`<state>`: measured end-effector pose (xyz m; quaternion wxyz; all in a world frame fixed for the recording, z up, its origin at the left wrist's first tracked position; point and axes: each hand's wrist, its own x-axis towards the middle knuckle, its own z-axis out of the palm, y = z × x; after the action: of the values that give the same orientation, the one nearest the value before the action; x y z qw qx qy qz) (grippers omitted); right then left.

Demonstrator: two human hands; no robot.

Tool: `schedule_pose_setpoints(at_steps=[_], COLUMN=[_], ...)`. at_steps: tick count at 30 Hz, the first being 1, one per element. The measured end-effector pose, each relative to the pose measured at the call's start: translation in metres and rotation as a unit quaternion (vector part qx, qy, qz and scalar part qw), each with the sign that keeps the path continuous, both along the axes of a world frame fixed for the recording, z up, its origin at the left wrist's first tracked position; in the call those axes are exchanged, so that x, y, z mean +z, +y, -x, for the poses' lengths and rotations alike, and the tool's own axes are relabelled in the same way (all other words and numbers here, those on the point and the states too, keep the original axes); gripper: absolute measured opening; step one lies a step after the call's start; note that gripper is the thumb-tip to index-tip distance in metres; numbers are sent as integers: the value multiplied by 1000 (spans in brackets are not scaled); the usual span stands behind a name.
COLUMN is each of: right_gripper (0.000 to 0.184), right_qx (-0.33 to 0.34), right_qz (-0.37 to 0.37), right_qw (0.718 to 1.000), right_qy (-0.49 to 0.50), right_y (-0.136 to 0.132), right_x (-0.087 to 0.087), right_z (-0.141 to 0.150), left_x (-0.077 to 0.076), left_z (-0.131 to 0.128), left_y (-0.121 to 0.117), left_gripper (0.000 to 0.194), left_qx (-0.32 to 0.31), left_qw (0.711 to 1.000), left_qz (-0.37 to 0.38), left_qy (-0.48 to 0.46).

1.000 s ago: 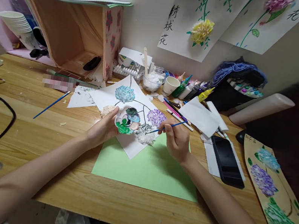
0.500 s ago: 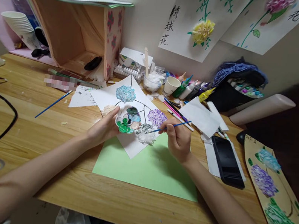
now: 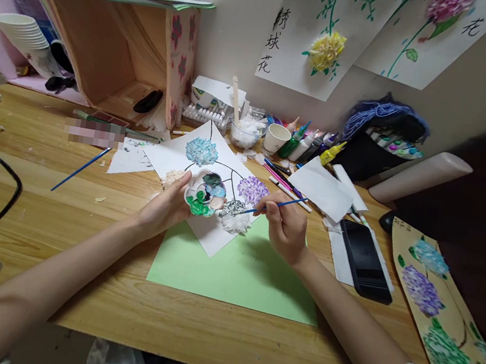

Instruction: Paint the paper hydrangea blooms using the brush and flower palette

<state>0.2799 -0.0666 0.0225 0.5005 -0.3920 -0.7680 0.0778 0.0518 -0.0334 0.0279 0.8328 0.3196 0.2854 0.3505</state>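
My left hand grips a flower-shaped paint palette with green, dark, pale blue and pinkish paint in its wells. A thin blue paintbrush is pinched in my right hand, its tip at a raised flower that is dark grey above and white below. That flower sits on a white sheet with black stems, beside a blue flower and a purple flower. A cream flower is partly hidden by my left hand. Under the white sheet lies green paper.
A black phone and a painted flower panel lie at the right. Paint bottles, a paper cup and a bowl of white bits stand along the wall. Another blue brush and a black cable are left.
The whole view has shifted slightly, so everything appears a little further left. Both hands keep their hold, and the brush tip stays at the grey and white flower.
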Motion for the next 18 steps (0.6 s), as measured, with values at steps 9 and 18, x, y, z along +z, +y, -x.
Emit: schedule_pose_setpoints(at_steps=[9, 18], right_gripper=[23, 23], right_qx=[12, 15], right_qz=[-17, -12], right_qw=[999, 999], right_qy=[-35, -36], right_y=[-1, 0], right_x=[0, 2], right_z=[3, 3], left_x=[0, 0], left_z=[0, 1], left_y=[0, 0], left_gripper=[59, 60], left_qx=[1, 3], left_qw=[1000, 1000], left_qz=[0, 0], left_qy=[-12, 0])
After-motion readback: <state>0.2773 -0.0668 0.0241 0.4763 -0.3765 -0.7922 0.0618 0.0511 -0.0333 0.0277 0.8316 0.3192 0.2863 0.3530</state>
